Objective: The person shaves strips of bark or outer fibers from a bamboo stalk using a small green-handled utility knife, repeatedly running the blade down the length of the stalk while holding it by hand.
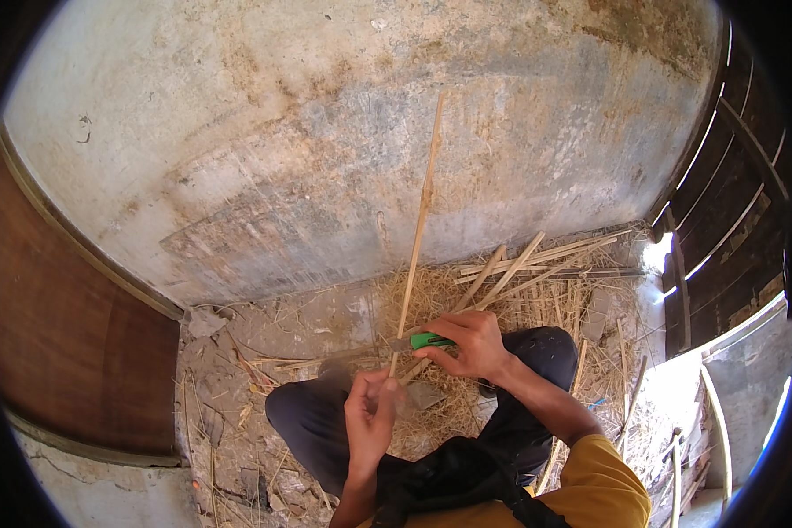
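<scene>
My left hand (370,411) pinches the near end of a long, thin bamboo strip (421,216), which slants up and away in front of the wall. In my right hand (475,345) is a green-handled utility knife (431,339), fingers closed round it. Its blade lies against the strip, a short way beyond my left fingers. The left fingertips are slightly blurred. Both hands are above the gap between my bent knees.
A stained plaster wall (326,150) rises ahead. Pale shavings (431,290) and several split strips (537,264) litter the floor. A brown wooden panel (70,326) stands at left; dark slatted boards (730,211) at right.
</scene>
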### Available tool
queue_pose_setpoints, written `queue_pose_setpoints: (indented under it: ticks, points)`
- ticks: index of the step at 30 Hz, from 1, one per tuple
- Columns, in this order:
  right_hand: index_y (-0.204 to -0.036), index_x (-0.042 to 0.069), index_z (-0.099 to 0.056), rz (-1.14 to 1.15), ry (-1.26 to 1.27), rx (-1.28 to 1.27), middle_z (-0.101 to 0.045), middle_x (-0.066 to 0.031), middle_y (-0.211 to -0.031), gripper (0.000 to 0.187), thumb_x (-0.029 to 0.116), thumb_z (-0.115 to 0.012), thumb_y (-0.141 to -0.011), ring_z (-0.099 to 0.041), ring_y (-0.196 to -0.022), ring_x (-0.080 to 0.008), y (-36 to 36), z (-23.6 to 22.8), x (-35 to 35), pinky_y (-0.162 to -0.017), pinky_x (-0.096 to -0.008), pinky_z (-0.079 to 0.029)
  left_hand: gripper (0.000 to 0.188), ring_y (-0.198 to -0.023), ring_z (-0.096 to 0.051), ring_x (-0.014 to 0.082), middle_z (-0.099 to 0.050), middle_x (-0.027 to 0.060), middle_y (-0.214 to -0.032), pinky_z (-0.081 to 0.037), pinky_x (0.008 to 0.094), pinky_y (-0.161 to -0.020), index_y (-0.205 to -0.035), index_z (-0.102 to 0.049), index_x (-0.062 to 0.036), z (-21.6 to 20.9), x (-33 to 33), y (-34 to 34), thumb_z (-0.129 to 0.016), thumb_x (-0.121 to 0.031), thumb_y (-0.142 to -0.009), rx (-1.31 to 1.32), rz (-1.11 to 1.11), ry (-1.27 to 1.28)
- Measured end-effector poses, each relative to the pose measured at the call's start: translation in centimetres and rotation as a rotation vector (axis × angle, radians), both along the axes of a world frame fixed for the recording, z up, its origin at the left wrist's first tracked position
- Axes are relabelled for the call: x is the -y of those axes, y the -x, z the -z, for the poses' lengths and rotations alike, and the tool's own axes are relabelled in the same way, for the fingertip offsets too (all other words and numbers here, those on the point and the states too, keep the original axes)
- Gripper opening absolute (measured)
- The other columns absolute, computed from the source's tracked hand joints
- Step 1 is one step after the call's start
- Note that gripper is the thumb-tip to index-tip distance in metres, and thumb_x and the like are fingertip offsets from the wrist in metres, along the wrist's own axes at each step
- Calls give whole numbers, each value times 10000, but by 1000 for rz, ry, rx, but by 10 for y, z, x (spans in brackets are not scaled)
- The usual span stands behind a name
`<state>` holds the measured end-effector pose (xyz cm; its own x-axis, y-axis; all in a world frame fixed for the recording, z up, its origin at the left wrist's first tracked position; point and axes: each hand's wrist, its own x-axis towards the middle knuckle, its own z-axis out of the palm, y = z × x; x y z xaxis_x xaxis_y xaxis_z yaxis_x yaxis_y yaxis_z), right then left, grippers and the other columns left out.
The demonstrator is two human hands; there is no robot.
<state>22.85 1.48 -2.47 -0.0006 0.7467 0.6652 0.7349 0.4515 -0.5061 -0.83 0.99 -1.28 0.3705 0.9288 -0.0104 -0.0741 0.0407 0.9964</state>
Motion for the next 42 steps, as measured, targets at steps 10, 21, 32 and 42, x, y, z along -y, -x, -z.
queue_pose_setpoints:
  ticks: [10, 21, 32, 42]
  points:
    - [-988, 126, -806, 50, 0, 63, -741, -26, -795, 308, 336, -929, -798, -719, -654, -253, 1, -6, 2, -572, -370, -541, 151, -550, -402, -26, -659, -11, -825, -300, 189, -482, -1223, -626, -23, 7, 3, 2, -602, -135, -1125, -22, -20, -47]
    - [-981, 110, -811, 82, 11, 45, -745, -54, -789, 282, 313, -917, -817, -719, -650, -277, -1, -5, 3, -576, -380, -544, 136, -679, -506, -3, -674, -28, -853, -364, 193, -578, -1214, -645, -21, 5, 6, 7, -621, -109, -1112, -11, -3, 6]
    - [-1042, 100, -829, 338, 55, -134, -766, -106, -821, 270, 343, -850, -926, -722, -649, -285, -54, -16, -12, -574, -383, -537, 109, -573, -459, 4, -668, 11, -821, -347, 201, -505, -1164, -617, -32, 31, 45, 37, -616, -129, -1115, -104, 59, 60]
    - [-1064, 35, -785, 294, 119, -222, -679, -126, -709, 298, 323, -791, -991, -653, -596, -273, -46, -12, -10, -581, -380, -486, 192, -567, -505, 34, -712, 73, -877, -395, 215, -502, -1270, -596, -14, 23, 37, 52, -630, -79, -1093, -68, 120, 161]
